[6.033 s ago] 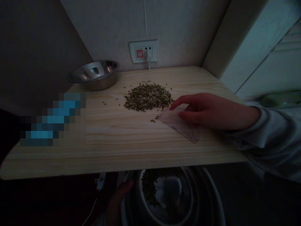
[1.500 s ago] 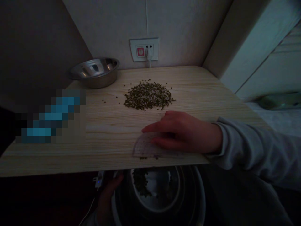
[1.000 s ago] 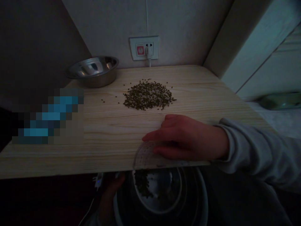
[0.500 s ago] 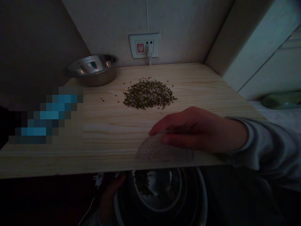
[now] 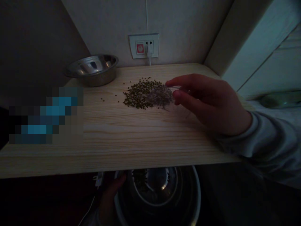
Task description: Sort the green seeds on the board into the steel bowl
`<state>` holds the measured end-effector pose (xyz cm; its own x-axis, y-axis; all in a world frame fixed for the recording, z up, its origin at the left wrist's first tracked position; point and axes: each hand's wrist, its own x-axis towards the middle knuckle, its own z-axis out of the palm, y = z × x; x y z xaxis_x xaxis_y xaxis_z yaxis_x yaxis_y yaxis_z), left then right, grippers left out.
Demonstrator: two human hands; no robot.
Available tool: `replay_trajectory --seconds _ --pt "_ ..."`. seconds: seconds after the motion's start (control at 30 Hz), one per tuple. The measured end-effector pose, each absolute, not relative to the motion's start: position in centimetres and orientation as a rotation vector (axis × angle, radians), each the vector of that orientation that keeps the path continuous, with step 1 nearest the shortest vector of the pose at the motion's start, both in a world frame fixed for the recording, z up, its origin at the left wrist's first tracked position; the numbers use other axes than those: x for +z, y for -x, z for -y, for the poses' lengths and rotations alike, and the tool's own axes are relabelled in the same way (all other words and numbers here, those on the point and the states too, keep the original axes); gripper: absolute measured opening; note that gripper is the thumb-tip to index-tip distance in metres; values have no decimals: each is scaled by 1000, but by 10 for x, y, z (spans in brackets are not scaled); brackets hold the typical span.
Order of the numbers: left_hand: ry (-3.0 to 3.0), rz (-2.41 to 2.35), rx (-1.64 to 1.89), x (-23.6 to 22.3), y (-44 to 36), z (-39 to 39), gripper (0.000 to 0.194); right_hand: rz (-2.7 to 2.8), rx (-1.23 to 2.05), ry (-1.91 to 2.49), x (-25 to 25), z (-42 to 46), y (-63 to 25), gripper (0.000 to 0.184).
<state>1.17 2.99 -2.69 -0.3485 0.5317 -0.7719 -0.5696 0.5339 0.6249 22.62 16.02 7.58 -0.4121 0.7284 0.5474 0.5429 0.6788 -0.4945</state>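
Note:
A pile of small dark green beans (image 5: 143, 93) lies on the pale wooden table (image 5: 117, 138). My right hand (image 5: 207, 102) pinches a clear plastic protractor (image 5: 164, 97), held over the right side of the pile. Below the table's front edge my left hand (image 5: 110, 196) grips the rim of a steel bowl (image 5: 157, 194) that has some beans inside.
A second steel bowl (image 5: 92, 69) stands at the back left of the table. A wall socket (image 5: 144, 45) with a white plug sits behind the pile. A few stray beans (image 5: 102, 99) lie left of it. A blurred blue patch (image 5: 44, 117) covers the table's left side.
My right hand drew the protractor from beside the pile to the front edge, pushing beans down into the lower bowl. It has since lifted back to the pile.

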Motion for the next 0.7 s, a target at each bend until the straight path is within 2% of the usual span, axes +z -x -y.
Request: replay_trajectory --seconds 0.13,0.37,0.7 --pt "-68 -1631 1194 -21 -20 -26 17 2200 98 911 76 -151 -224 24" --pt "65 -1476 1116 -12 -26 -32 21 2389 106 830 87 -142 -226 20" --pt "-27 -1359 1133 -44 -14 -29 6 2649 13 505 72 -150 -221 20"
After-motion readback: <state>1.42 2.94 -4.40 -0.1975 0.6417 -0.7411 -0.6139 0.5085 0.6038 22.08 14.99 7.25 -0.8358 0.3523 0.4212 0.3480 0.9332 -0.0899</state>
